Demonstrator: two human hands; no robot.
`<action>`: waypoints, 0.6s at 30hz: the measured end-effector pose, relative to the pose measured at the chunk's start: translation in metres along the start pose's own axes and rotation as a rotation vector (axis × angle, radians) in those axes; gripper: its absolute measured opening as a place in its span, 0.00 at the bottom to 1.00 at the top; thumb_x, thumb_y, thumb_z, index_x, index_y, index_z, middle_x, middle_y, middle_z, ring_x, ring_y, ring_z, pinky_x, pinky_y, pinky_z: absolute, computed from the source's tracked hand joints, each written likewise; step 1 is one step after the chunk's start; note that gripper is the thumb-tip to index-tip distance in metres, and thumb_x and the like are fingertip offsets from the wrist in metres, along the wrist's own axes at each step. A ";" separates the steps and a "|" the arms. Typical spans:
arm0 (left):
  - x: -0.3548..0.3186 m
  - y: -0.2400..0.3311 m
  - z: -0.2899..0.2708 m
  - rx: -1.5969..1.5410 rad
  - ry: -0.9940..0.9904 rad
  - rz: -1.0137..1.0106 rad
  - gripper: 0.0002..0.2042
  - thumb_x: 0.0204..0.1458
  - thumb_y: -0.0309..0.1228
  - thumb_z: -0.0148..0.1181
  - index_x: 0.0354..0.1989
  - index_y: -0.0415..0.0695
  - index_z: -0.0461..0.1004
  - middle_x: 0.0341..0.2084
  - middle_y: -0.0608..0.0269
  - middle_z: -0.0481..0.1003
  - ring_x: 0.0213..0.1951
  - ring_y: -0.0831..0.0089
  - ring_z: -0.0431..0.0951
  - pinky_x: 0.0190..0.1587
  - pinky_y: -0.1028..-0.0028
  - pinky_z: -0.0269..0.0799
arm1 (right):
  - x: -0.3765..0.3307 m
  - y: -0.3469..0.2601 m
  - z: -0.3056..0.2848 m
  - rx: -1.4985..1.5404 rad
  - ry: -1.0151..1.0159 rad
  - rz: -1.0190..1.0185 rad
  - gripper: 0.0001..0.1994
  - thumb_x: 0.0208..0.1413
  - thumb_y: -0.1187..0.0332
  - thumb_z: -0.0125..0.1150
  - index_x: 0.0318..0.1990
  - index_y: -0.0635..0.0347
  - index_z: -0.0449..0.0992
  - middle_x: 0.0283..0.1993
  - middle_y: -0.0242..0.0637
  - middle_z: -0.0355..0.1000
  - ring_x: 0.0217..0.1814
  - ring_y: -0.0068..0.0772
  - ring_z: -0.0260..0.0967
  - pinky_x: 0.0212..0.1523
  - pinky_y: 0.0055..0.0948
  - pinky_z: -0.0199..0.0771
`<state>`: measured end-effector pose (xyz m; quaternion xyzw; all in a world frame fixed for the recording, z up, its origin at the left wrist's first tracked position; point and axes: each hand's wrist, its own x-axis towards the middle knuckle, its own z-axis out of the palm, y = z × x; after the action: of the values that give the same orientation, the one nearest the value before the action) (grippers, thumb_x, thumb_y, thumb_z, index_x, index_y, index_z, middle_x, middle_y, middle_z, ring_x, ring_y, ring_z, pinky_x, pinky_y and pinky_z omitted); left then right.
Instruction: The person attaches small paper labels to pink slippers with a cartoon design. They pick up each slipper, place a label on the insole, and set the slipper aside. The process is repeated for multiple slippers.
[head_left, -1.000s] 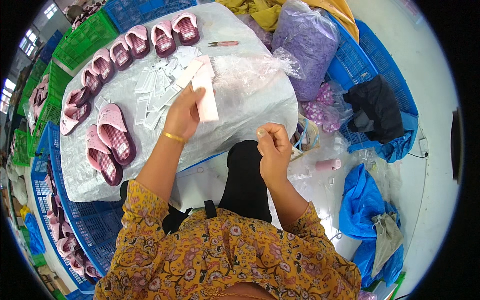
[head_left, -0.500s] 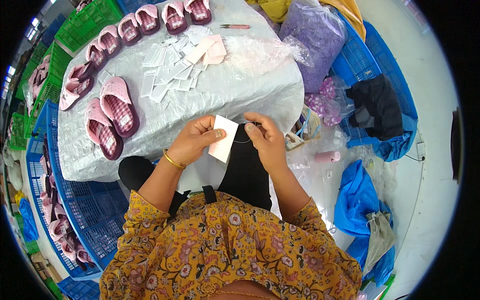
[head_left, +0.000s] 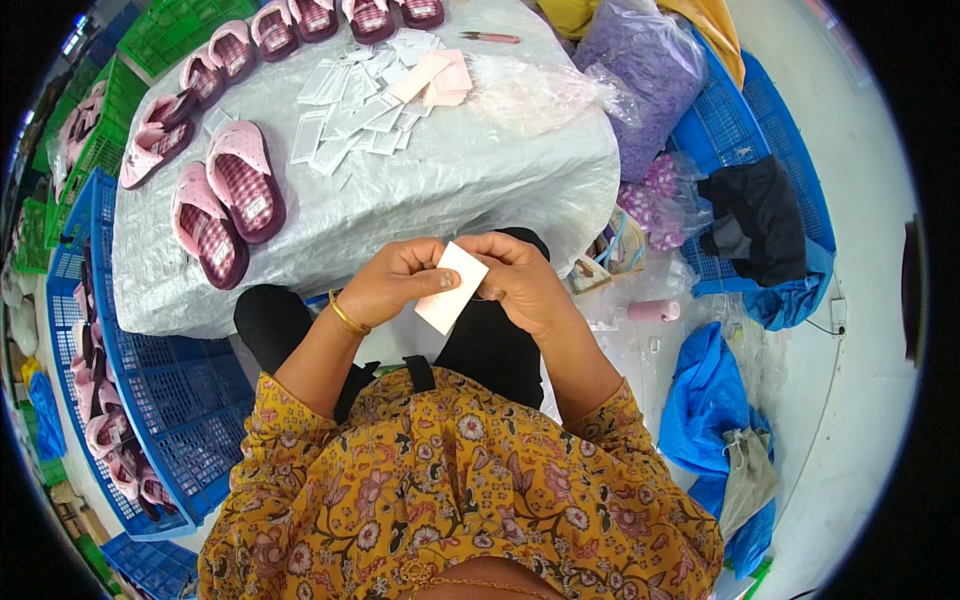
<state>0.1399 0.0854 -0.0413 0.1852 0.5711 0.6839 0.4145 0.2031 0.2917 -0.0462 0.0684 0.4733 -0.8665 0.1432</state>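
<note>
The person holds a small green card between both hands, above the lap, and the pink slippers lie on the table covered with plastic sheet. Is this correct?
Not quite: the card is white, not green, as the head view shows. The rest holds: the left hand and right hand hold it together above the lap, and the pink slippers lie on the plastic-covered table.

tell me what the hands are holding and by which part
A small white card. The left hand pinches its left edge between thumb and fingers; the right hand meets its upper right edge. Whether the right hand also holds something thin cannot be told.
</note>
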 end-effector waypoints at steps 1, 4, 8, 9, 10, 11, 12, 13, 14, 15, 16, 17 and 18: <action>0.001 -0.001 0.001 -0.001 0.029 0.009 0.08 0.58 0.28 0.61 0.43 0.39 0.77 0.34 0.68 0.78 0.35 0.84 0.75 0.39 0.80 0.70 | 0.000 0.001 -0.001 -0.030 0.004 -0.016 0.10 0.59 0.73 0.60 0.47 0.65 0.78 0.39 0.30 0.73 0.30 0.18 0.64 0.31 0.18 0.62; 0.005 -0.007 0.002 -0.002 0.131 0.052 0.07 0.58 0.28 0.61 0.42 0.40 0.77 0.35 0.69 0.78 0.36 0.83 0.75 0.40 0.80 0.70 | 0.004 0.005 0.001 -0.616 0.193 -0.532 0.08 0.60 0.73 0.60 0.45 0.62 0.79 0.42 0.30 0.74 0.41 0.22 0.69 0.42 0.22 0.68; 0.007 -0.012 -0.003 0.226 0.282 0.231 0.05 0.57 0.26 0.61 0.39 0.39 0.78 0.39 0.67 0.75 0.39 0.82 0.73 0.41 0.81 0.69 | 0.003 -0.005 0.000 -0.759 0.341 -0.768 0.07 0.61 0.73 0.61 0.45 0.62 0.79 0.43 0.31 0.75 0.43 0.19 0.69 0.44 0.22 0.70; 0.007 -0.011 -0.005 0.330 0.307 0.267 0.05 0.57 0.25 0.61 0.38 0.39 0.79 0.40 0.66 0.74 0.40 0.82 0.73 0.41 0.81 0.69 | 0.000 -0.002 -0.001 -0.562 0.324 -0.613 0.06 0.61 0.73 0.61 0.44 0.62 0.78 0.41 0.30 0.75 0.41 0.18 0.69 0.43 0.21 0.69; 0.007 -0.011 -0.005 0.434 0.333 0.303 0.05 0.57 0.25 0.61 0.38 0.38 0.79 0.41 0.65 0.74 0.40 0.81 0.73 0.41 0.81 0.69 | -0.002 -0.004 0.004 -0.591 0.309 -0.584 0.06 0.61 0.73 0.61 0.44 0.62 0.78 0.40 0.30 0.76 0.40 0.17 0.69 0.42 0.20 0.69; 0.007 -0.012 -0.005 0.403 0.349 0.320 0.05 0.56 0.25 0.62 0.38 0.39 0.79 0.41 0.64 0.73 0.38 0.81 0.73 0.40 0.80 0.70 | -0.004 -0.009 0.014 -0.619 0.294 -0.555 0.06 0.61 0.73 0.61 0.44 0.62 0.78 0.39 0.30 0.76 0.38 0.17 0.68 0.41 0.20 0.69; 0.007 -0.014 -0.003 0.372 0.365 0.337 0.05 0.55 0.26 0.64 0.38 0.39 0.79 0.42 0.64 0.73 0.37 0.81 0.74 0.38 0.80 0.71 | -0.006 -0.010 0.021 -0.648 0.279 -0.526 0.06 0.61 0.73 0.62 0.44 0.62 0.78 0.39 0.29 0.76 0.37 0.16 0.68 0.40 0.19 0.69; 0.008 -0.014 0.000 0.341 0.380 0.355 0.06 0.54 0.26 0.65 0.38 0.39 0.79 0.42 0.63 0.73 0.35 0.81 0.74 0.37 0.80 0.72 | -0.006 -0.007 0.024 -0.612 0.277 -0.484 0.08 0.60 0.73 0.62 0.45 0.62 0.77 0.38 0.29 0.76 0.36 0.15 0.68 0.39 0.19 0.69; 0.008 -0.013 0.002 0.363 0.385 0.369 0.06 0.54 0.26 0.65 0.39 0.39 0.79 0.42 0.62 0.73 0.35 0.80 0.74 0.36 0.79 0.72 | -0.006 -0.004 0.026 -0.575 0.275 -0.442 0.09 0.60 0.73 0.63 0.46 0.63 0.76 0.37 0.30 0.76 0.35 0.15 0.68 0.38 0.19 0.69; 0.007 -0.009 0.005 0.386 0.391 0.383 0.06 0.54 0.26 0.65 0.39 0.39 0.80 0.42 0.62 0.73 0.36 0.79 0.74 0.36 0.79 0.72 | -0.005 -0.002 0.028 -0.539 0.273 -0.401 0.10 0.59 0.73 0.64 0.47 0.63 0.75 0.36 0.30 0.76 0.35 0.14 0.68 0.38 0.18 0.69; 0.005 -0.006 0.007 0.409 0.399 0.396 0.07 0.54 0.26 0.65 0.39 0.39 0.80 0.43 0.62 0.73 0.36 0.78 0.74 0.36 0.79 0.73 | -0.004 -0.001 0.029 -0.527 0.279 -0.382 0.12 0.59 0.73 0.64 0.48 0.64 0.74 0.36 0.31 0.77 0.34 0.13 0.68 0.37 0.18 0.69; 0.004 -0.003 0.007 0.450 0.399 0.405 0.06 0.54 0.26 0.65 0.39 0.40 0.80 0.43 0.61 0.73 0.36 0.77 0.74 0.36 0.79 0.73 | -0.002 -0.001 0.029 -0.514 0.285 -0.364 0.13 0.58 0.73 0.65 0.49 0.65 0.74 0.35 0.31 0.77 0.34 0.13 0.68 0.36 0.18 0.69; 0.003 -0.001 0.008 0.491 0.400 0.414 0.06 0.54 0.26 0.64 0.39 0.40 0.80 0.43 0.61 0.73 0.37 0.76 0.74 0.36 0.78 0.72 | -0.001 -0.001 0.029 -0.502 0.291 -0.345 0.14 0.57 0.73 0.65 0.50 0.66 0.73 0.35 0.32 0.77 0.33 0.13 0.68 0.36 0.17 0.69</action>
<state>0.1445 0.0924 -0.0406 0.2535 0.7381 0.6186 0.0909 0.2040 0.2674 -0.0297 0.0729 0.6921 -0.7154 -0.0624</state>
